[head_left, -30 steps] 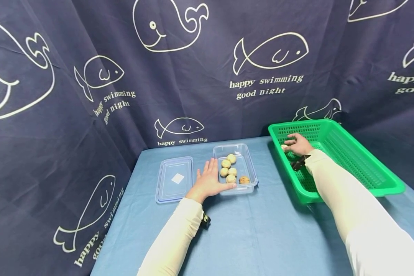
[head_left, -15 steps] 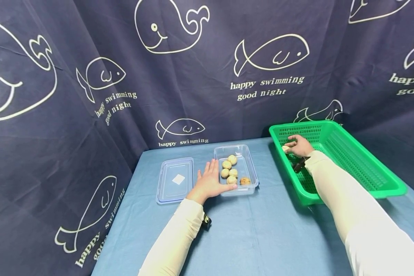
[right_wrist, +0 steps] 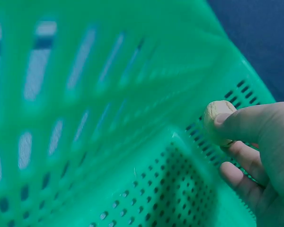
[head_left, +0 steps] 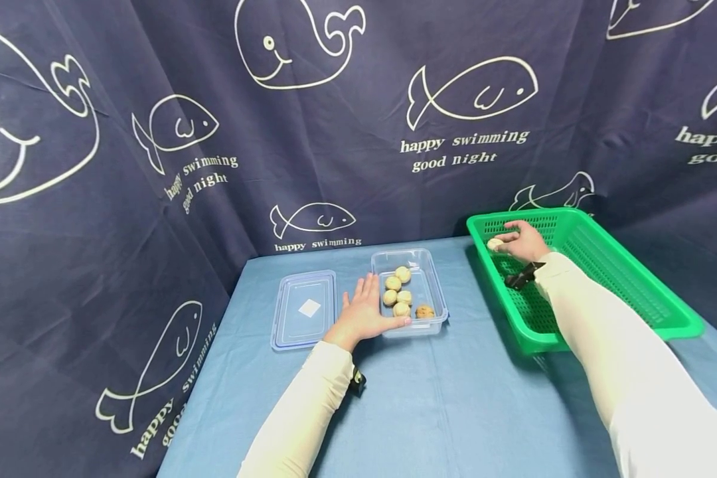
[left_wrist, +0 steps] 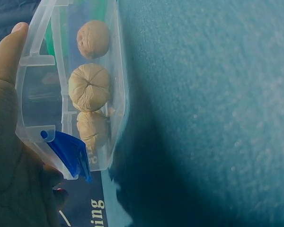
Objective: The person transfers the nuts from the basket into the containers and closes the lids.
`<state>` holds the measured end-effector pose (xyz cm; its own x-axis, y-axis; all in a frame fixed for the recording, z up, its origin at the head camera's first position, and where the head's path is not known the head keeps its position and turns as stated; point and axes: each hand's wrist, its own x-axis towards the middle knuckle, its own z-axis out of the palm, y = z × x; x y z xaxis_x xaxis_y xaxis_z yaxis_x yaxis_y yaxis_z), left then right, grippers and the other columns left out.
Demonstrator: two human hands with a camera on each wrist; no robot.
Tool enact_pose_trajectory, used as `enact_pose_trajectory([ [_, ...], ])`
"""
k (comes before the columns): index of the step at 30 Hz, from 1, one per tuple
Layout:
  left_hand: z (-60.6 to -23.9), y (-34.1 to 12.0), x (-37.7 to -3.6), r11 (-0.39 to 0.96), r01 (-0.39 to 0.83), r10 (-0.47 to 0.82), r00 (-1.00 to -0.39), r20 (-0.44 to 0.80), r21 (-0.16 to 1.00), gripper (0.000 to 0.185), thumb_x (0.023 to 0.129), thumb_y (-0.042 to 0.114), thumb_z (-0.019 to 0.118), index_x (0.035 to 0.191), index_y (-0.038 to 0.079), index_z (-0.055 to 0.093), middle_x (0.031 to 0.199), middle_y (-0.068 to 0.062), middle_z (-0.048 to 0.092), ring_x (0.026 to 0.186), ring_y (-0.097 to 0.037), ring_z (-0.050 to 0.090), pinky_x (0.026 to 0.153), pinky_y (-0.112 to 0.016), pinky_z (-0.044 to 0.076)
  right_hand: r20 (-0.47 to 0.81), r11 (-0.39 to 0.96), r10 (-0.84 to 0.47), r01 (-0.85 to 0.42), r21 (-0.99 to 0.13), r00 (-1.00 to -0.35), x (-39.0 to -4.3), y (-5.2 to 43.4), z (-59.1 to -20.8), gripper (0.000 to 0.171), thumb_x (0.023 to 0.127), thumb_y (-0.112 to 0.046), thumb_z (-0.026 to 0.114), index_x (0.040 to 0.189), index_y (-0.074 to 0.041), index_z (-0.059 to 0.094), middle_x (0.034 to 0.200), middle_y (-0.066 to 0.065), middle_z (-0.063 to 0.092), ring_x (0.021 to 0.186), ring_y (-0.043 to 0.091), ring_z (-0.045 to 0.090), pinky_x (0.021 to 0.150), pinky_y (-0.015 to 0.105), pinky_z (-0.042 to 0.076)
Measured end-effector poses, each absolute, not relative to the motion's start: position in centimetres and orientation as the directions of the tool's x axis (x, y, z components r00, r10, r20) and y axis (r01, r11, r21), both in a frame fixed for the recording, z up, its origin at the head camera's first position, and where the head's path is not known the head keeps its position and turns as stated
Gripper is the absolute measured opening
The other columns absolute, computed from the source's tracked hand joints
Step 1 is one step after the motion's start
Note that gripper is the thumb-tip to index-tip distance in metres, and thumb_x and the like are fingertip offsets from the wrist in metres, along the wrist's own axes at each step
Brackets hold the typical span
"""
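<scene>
My right hand (head_left: 524, 242) pinches a pale, round walnut (right_wrist: 218, 119) between thumb and fingers, inside the far left part of the green basket (head_left: 615, 267). With fingers straight and spread, my left hand (head_left: 361, 315) lies along the left and near sides of a clear plastic box (head_left: 433, 282); its thumb reaches along the near rim. Several pale walnuts (head_left: 392, 283) sit in the left half of the box, and a browner one (head_left: 425, 311) is in the near right corner. The left wrist view shows a blue clip (left_wrist: 68, 151) on the box wall.
A clear lid with a blue edge (head_left: 303, 311) and a white square label lies left of the box. Blue cloth covers the table (head_left: 418, 398). Behind it hangs a dark curtain (head_left: 370, 166) printed with fish and whales.
My right hand has risen and shifted slightly toward the back of the basket, with the walnut now showing clearly in its fingers. The left hand and the box stay put.
</scene>
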<state>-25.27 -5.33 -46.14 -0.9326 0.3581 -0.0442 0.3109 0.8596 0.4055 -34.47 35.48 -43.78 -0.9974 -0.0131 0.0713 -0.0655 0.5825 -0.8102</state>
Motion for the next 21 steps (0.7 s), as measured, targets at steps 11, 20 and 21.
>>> enact_pose_trajectory([
  [11,-46.3,-5.2,-25.2,0.859,0.322,0.366,-0.930,-0.038,0.397,0.127,0.076,0.083,0.061,0.164,0.011,0.005,0.170,-0.011,0.005,0.156,-0.031,0.001,0.120,-0.062,0.006,0.127,0.553,0.066,-0.070,-0.830,-0.990,-32.8,33.8,-40.3,0.072,0.095,-0.012,0.071,0.149,0.009,0.029,0.135,0.029,0.058,0.085,-0.006,0.059,0.070,0.017,0.047],
  [20,-46.7,-5.2,-25.7,0.866,0.313,0.362,-0.930,-0.057,0.389,0.129,0.074,0.086,0.059,0.164,0.012,0.002,0.170,-0.009,0.002,0.156,-0.029,-0.003,0.120,-0.061,0.004,0.146,0.502,0.067,-0.093,-0.860,-0.987,-31.5,32.1,-38.5,0.075,0.094,-0.030,0.074,0.150,0.000,0.032,0.136,0.022,0.062,0.119,0.027,0.059,0.089,0.033,0.044],
  [21,-46.7,-5.2,-25.7,0.866,0.312,0.361,-0.931,-0.058,0.390,0.130,0.074,0.086,0.059,0.164,0.013,0.002,0.170,-0.009,0.002,0.156,-0.029,-0.003,0.120,-0.061,0.004,0.149,0.499,0.070,-0.095,-0.861,-0.986,-31.4,31.9,-38.4,0.075,0.094,-0.031,0.074,0.149,-0.001,0.033,0.136,0.021,0.062,0.119,0.026,0.058,0.089,0.032,0.044],
])
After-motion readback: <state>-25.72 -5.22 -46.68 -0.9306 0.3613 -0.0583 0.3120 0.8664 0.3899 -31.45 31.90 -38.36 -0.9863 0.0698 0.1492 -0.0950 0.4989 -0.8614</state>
